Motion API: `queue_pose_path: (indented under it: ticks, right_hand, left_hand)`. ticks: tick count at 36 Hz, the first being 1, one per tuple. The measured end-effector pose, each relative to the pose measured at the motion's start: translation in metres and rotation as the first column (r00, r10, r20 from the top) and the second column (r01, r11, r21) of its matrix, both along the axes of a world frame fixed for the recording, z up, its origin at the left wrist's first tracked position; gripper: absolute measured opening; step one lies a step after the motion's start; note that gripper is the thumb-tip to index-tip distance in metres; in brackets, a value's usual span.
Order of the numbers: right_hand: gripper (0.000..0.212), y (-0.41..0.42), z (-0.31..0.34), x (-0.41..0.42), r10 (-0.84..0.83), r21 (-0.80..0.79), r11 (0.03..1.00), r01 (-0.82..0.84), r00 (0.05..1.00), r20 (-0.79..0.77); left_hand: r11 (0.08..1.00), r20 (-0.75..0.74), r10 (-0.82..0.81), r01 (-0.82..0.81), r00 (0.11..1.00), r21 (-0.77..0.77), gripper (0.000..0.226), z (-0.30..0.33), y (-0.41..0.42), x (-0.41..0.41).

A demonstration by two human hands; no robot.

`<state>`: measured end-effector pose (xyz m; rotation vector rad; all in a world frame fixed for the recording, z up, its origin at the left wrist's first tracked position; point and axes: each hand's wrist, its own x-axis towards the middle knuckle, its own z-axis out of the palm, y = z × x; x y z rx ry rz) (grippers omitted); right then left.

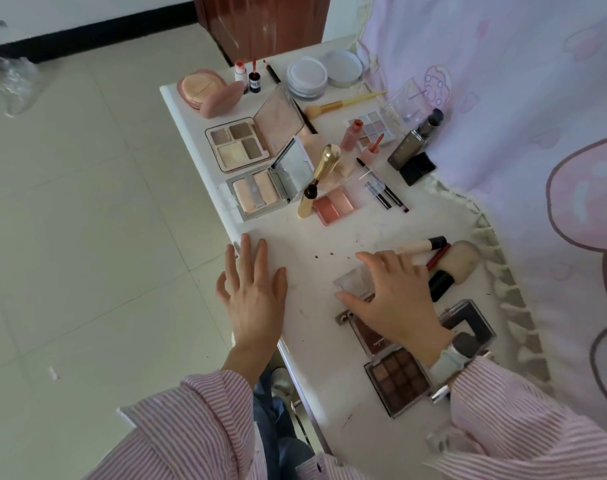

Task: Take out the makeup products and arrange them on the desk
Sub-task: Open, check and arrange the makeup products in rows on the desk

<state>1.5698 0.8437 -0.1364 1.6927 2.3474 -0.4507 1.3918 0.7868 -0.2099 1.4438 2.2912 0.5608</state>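
Closest in, a brown 9-pan eyeshadow palette (397,379) is sitting open on the white desk (316,327). The left hand (252,292) is lying flat at the desk's edge, fingers released and holding nothing. The right hand (395,296) is grasping a small clear compact (354,280), fingers curled over it. Further back, 2 open palettes (241,145) and a gold-capped tube (321,174) are lying among the rest.
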Motion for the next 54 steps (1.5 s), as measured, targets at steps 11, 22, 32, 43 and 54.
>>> queue_pose_path:
  ticks: [11,22,32,43,54]
  right_hand:
    - [0.047,-0.011,-0.015,-0.017,-0.034,0.199,0.975,0.101,0.949,-0.314]
    - [0.049,-0.021,0.02,-0.029,-0.122,-0.095,0.992,0.078,0.534,-0.836]
    - [0.024,-0.022,0.034,-0.033,-0.171,-0.109,0.982,0.157,0.474,-0.864]
    - [0.016,-0.005,0.048,-0.039,-0.409,-0.436,0.897,0.075,0.514,-0.754]
    - [0.01,0.003,0.049,-0.04,-0.383,-0.458,0.886,0.071,0.667,-0.639]
  left_hand:
    - [0.997,0.106,0.051,-0.045,0.993,-0.06,0.051,0.017,0.0,0.0]
    - [0.964,0.962,0.255,0.057,0.097,-0.262,0.052,0.086,0.008,-0.006]
    - [0.964,0.989,0.082,-0.261,0.125,-0.047,0.058,0.094,0.003,0.0]
    - [0.953,0.705,-0.245,0.031,0.665,0.302,0.058,0.088,-0.007,0.004]
    - [0.866,0.354,-0.434,0.274,0.828,0.419,0.054,0.075,-0.001,0.002]
